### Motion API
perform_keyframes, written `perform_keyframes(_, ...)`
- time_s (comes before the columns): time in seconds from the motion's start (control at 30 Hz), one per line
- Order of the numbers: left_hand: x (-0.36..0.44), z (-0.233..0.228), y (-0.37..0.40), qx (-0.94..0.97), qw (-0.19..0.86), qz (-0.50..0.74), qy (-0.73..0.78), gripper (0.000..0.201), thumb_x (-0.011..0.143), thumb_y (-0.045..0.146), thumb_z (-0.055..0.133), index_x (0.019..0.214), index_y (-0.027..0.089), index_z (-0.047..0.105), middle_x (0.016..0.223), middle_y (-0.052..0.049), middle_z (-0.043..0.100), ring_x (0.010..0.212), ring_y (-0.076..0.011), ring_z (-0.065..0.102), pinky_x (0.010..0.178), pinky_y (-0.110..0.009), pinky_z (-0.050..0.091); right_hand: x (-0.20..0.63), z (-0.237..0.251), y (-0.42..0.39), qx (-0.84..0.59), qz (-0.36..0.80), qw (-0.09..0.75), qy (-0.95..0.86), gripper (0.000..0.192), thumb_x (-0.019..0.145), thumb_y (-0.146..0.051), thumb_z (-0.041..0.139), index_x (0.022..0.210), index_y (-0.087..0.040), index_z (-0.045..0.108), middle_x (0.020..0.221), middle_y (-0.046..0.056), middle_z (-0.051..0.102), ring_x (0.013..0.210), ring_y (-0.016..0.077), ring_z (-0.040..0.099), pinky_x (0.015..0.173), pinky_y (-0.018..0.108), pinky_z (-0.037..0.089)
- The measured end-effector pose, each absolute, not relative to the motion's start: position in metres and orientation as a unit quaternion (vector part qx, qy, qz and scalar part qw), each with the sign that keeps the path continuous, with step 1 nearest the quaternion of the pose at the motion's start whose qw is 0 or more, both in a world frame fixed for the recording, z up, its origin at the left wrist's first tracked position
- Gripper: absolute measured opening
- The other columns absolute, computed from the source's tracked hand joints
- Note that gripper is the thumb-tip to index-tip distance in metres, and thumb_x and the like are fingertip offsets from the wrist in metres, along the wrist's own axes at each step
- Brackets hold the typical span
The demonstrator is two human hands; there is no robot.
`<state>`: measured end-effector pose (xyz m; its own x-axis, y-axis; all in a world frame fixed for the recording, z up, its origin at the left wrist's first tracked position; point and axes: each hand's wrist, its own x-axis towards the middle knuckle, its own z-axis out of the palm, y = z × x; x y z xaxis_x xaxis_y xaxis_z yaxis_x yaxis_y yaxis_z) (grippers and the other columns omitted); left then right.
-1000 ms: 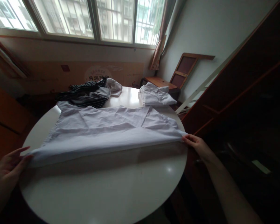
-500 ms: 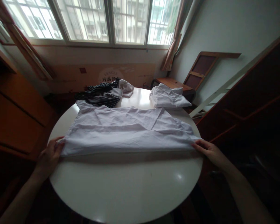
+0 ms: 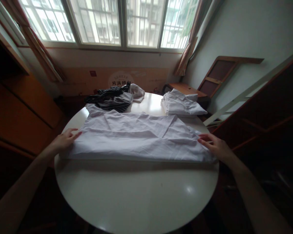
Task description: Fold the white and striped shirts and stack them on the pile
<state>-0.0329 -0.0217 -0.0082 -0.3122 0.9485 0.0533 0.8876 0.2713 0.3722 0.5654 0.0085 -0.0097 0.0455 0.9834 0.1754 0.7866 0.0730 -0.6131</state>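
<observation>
In the head view, a white shirt lies spread across the far half of a round white bench, folded lengthwise so that its near edge runs as a straight line from side to side. The left hand rests at the shirt's left end, fingers stretched out flat and open, touching the cloth rather than pinching it. The right hand lies on the right end in the same way, palm down and fingers spread, gripping nothing. Beyond the shirt, a dark striped garment sits crumpled at the back of the bench, with a pale cloth bunched just beside it, and a stack of folded white shirts stands at the back right. To flatten this fold well, both palms would best press down and slide outward together, keeping the near crease straight and pushing the wrinkles in the middle toward the ends. The cloth reaches close to the bench rim on the right, so that hand should press downward rather than drag the end over the edge.
</observation>
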Motion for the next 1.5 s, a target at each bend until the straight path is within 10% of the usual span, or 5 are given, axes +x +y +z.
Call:
perform_keyframes(0.4,-0.004,-0.013,0.017,0.583,0.088,0.188,0.786,0.06,0.078,0.048,0.045,0.125,0.01,0.038,0.097,-0.011,0.061,0.079,-0.0179,0.056,0.068,-0.025,0.04,0.521,-0.007,0.038,-0.537,0.21,0.206,-0.791,0.037,0.071,-0.053,0.052,0.079,-0.019,0.065,0.081,0.005,0.066,0.073,0.0196,0.059,0.066,0.031,0.045)
perform_keyframes(0.67,0.005,-0.017,0.012,0.563,-0.031,0.375,0.736,0.033,0.083,0.033,0.04,0.102,0.013,0.057,0.096,-0.006,0.055,0.078,-0.014,0.05,0.069,-0.024,0.042,0.525,-0.004,0.039,-0.534,0.214,0.215,-0.79,0.038,0.077,-0.052,0.043,0.071,-0.017,0.058,0.066,0.002,0.059,0.062,0.0155,0.053,0.057,0.025,0.04)
perform_keyframes(1.1,0.041,-0.014,0.005,0.688,-0.135,0.273,0.658,0.031,0.08,0.023,0.039,0.107,0.015,0.053,0.121,-0.012,0.045,0.113,-0.0268,0.041,0.098,-0.042,0.032,0.498,-0.009,0.03,-0.597,-0.177,0.202,-0.756,0.02,0.079,-0.028,0.049,0.089,-0.014,0.058,0.088,0.013,0.061,0.084,0.0264,0.054,0.072,0.036,0.039)
perform_keyframes(1.27,0.155,0.0,-0.012,0.81,-0.064,0.253,0.526,0.039,0.079,0.017,0.037,0.117,0.017,0.047,0.133,-0.011,0.038,0.123,-0.0237,0.035,0.101,-0.041,0.031,0.415,0.012,0.011,-0.493,-0.024,0.32,-0.809,0.028,0.082,-0.023,0.042,0.104,-0.014,0.056,0.101,0.012,0.061,0.096,0.0246,0.054,0.084,0.039,0.041)
perform_keyframes(1.5,0.207,-0.052,0.008,0.851,0.045,0.164,0.498,0.049,0.081,0.027,0.037,0.127,0.009,0.038,0.134,-0.018,0.038,0.126,-0.0256,0.032,0.103,-0.042,0.027,0.338,-0.043,0.011,-0.431,0.1,0.272,-0.854,0.042,0.086,-0.027,0.032,0.123,-0.014,0.045,0.126,0.012,0.049,0.117,0.0222,0.043,0.099,0.041,0.033)
